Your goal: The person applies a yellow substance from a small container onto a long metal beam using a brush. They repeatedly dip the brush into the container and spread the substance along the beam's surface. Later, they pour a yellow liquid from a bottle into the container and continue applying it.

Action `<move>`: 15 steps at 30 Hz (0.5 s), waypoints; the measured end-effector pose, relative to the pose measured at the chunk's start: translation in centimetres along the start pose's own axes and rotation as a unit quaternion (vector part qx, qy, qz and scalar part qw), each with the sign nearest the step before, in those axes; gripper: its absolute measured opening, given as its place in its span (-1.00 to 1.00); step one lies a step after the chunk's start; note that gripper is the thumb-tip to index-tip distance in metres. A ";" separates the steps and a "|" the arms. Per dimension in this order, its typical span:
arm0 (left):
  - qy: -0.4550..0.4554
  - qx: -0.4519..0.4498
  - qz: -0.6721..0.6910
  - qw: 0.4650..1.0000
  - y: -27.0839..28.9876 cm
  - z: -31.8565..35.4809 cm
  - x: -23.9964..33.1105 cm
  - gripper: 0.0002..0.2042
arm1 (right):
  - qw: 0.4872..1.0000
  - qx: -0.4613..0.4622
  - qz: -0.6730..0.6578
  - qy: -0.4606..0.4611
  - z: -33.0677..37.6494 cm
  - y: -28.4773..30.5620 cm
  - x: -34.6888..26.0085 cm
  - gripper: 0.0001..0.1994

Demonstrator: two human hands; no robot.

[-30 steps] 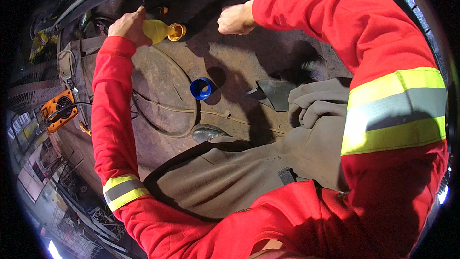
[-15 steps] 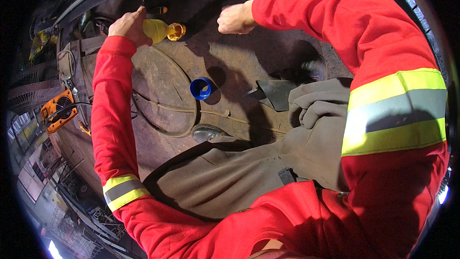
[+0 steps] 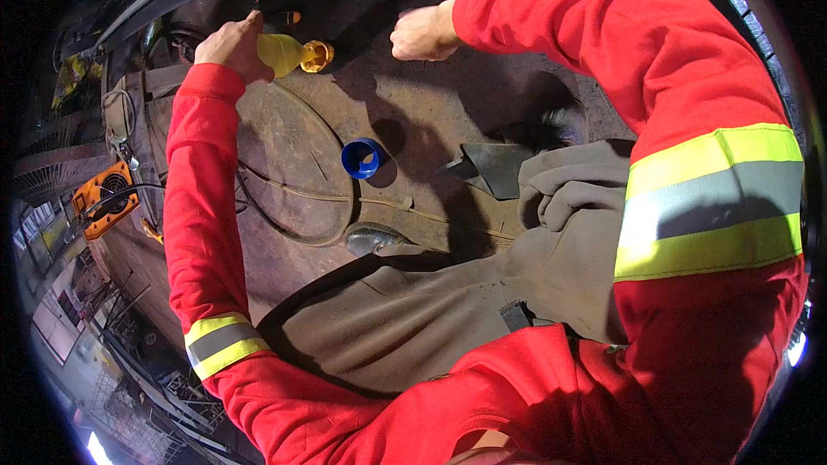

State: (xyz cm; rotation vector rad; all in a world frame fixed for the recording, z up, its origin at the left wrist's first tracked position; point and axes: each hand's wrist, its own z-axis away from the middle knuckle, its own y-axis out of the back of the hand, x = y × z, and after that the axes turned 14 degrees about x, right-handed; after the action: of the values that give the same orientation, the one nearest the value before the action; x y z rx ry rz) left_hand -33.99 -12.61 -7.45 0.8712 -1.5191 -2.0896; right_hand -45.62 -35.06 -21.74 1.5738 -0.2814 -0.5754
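My left hand [image 3: 233, 50] is wrapped round a translucent yellow bottle [image 3: 280, 53], which lies tilted with its wide orange-yellow mouth or cap [image 3: 317, 56] toward the right. Across from it my right hand [image 3: 425, 34] is closed with the fingers curled under. Whatever it may hold is hidden. Between the hands and my body a short blue cylinder, open at the top like a cup or ring [image 3: 362, 158], stands on the rusty brown floor [image 3: 413, 172]. A small dark object with an orange tip [image 3: 284, 18] lies just beyond the bottle.
A dark hose [image 3: 332, 237] loops over the floor, with a thin cord [image 3: 388, 202] across it. A dark flat flap [image 3: 498, 169] lies right of the blue cylinder. My shoe [image 3: 376, 238] shows below. An orange machine with a fan grille [image 3: 108, 199] stands at the left.
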 end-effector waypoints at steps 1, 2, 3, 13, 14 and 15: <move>-0.002 0.000 0.000 1.000 -0.1 0.0 0.0 -0.39 | 1.000 -0.002 0.001 -0.001 0.0 0.0 0.0 -0.90; -0.004 0.000 0.000 1.000 -0.1 -0.1 0.0 -0.39 | 1.000 0.003 -0.001 0.001 0.0 -0.1 0.0 -0.90; 0.000 -0.004 -0.002 1.000 0.0 0.0 0.0 -0.39 | 1.000 0.008 -0.002 0.004 0.0 -0.1 0.0 -0.90; 0.004 -0.033 -0.026 0.999 0.3 -0.2 0.1 -0.32 | 1.000 0.005 0.002 0.006 -0.2 -0.6 0.3 -0.89; 0.005 -0.033 -0.026 0.999 0.2 -0.2 0.1 -0.32 | 1.000 0.002 0.004 0.003 -0.2 -0.6 0.2 -0.90; 0.005 -0.032 -0.025 0.999 0.3 -0.2 0.1 -0.32 | 1.000 -0.001 0.005 -0.001 -0.2 -0.6 0.2 -0.90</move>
State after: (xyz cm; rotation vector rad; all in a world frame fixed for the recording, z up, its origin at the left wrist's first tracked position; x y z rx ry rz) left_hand -33.96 -12.92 -7.28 0.9039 -1.4317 -2.1524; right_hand -45.44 -34.94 -22.35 1.5683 -0.2895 -0.5685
